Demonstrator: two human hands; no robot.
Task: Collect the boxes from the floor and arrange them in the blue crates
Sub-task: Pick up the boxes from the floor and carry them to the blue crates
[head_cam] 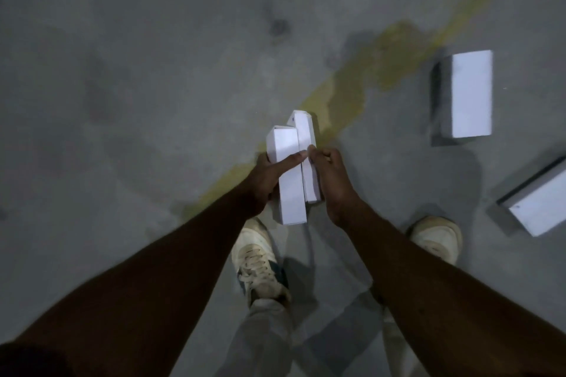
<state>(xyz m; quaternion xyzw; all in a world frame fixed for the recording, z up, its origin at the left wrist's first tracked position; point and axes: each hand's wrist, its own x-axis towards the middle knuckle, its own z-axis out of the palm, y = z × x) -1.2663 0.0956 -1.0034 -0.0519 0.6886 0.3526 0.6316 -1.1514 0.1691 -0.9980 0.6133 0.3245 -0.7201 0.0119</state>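
Note:
Two long white boxes are held side by side above the floor at the middle of the view. My left hand (pixel 269 174) grips the nearer, larger box (pixel 289 190), thumb across its top face. My right hand (pixel 329 180) holds the second box (pixel 304 138) from the right, fingers curled round its side. Two more white boxes lie on the floor at the right: one (pixel 470 93) further away, another (pixel 539 202) at the frame's edge. No blue crate is in view.
Grey concrete floor (pixel 137 86) with a faded yellow stripe (pixel 367 76) running diagonally under the held boxes. My two feet in pale sneakers (pixel 257 257) stand just below the hands.

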